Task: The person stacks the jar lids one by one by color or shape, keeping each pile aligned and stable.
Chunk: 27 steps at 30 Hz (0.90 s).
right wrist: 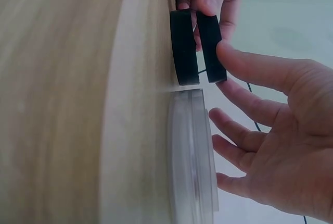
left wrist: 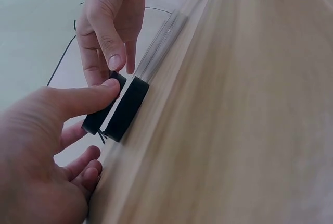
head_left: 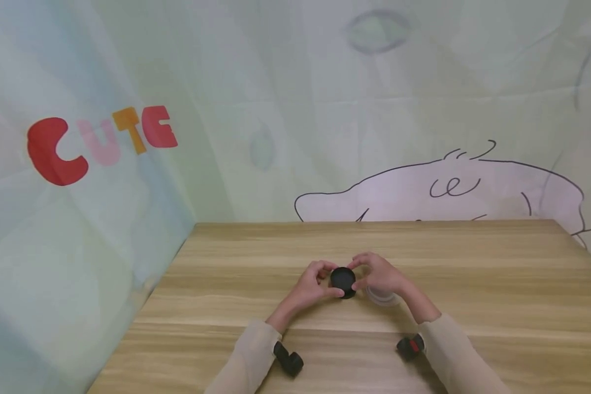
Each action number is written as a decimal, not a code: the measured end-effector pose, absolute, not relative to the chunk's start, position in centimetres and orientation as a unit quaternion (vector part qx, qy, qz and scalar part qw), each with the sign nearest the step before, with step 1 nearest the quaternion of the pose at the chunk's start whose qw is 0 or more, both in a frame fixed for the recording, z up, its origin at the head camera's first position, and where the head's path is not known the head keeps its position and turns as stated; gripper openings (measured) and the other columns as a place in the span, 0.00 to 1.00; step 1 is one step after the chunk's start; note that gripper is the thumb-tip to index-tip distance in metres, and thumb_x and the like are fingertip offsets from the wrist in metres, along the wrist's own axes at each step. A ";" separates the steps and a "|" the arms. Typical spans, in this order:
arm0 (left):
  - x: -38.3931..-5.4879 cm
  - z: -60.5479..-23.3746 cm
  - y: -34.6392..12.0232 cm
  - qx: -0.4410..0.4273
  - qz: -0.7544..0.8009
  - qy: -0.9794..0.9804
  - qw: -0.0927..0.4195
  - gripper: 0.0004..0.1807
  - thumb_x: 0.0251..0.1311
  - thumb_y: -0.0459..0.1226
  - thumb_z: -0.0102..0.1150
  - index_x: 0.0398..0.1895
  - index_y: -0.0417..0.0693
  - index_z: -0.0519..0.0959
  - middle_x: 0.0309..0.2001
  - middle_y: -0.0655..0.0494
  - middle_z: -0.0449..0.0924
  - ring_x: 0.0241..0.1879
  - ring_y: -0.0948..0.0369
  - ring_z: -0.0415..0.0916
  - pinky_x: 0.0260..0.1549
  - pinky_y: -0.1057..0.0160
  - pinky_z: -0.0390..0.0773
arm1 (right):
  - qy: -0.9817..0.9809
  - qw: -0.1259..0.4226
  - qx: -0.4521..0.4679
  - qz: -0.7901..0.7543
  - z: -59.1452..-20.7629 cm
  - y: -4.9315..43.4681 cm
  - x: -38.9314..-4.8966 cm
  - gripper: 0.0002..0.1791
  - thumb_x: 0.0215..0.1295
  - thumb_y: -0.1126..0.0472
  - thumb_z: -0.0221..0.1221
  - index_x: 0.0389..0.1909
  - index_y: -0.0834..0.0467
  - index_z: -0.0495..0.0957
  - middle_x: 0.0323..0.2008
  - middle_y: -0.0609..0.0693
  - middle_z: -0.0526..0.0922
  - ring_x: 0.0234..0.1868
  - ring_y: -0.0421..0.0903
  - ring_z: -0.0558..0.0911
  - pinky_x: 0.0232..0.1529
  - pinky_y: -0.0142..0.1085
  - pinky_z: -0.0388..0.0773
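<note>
My left hand [head_left: 315,285] and right hand [head_left: 380,274] hold a shallow black round cap [head_left: 343,278] from opposite sides, thumb and forefinger at its rim. Beneath it a second black round piece [right wrist: 183,47] stands on the table, and a thin gap parts the two in both wrist views. The upper cap [right wrist: 211,47] is nearly level with the lower one. A clear round flat container [right wrist: 190,156] lies beside the black pieces, under the right hand's other fingers. In the head view, the right hand partly covers this clear container [head_left: 383,298].
The wood-grain table [head_left: 256,246] reaches back to a printed cloth backdrop [head_left: 285,120] with a line drawing and colored letters. Black wrist devices are on the left [head_left: 289,359] and right [head_left: 410,347] sleeves.
</note>
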<state>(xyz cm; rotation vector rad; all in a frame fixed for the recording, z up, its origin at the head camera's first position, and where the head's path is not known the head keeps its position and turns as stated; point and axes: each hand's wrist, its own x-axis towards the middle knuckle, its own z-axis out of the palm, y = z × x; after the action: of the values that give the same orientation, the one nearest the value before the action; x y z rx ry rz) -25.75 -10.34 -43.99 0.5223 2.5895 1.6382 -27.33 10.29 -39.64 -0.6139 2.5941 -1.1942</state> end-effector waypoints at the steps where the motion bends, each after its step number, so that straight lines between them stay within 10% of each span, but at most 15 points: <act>1: -25.7 -44.0 -10.3 0.171 0.525 0.833 0.014 0.27 0.46 0.34 0.75 0.52 0.42 0.78 0.52 0.43 0.74 0.48 0.57 0.67 0.49 0.60 0.66 | 0.884 0.110 -0.210 -0.403 -39.6 10.4 -27.3 0.22 0.49 0.66 0.70 0.48 0.65 0.80 0.64 0.69 0.70 0.69 0.69 0.63 0.68 0.65 0.55; 27: -25.5 -44.2 -10.3 0.195 0.492 0.849 0.007 0.28 0.49 0.39 0.74 0.54 0.42 0.77 0.52 0.46 0.76 0.52 0.56 0.70 0.54 0.60 0.69 | 0.876 0.148 -0.230 -0.398 -39.9 11.2 -28.0 0.24 0.53 0.62 0.69 0.51 0.64 0.79 0.66 0.68 0.68 0.71 0.70 0.60 0.68 0.67 0.53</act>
<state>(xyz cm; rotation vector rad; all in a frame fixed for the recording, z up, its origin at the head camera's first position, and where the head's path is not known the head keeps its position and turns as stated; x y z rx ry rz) -25.49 -10.27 -44.18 0.6105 2.6545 1.5373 -28.01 11.24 -39.94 -0.6602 2.5186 -1.1454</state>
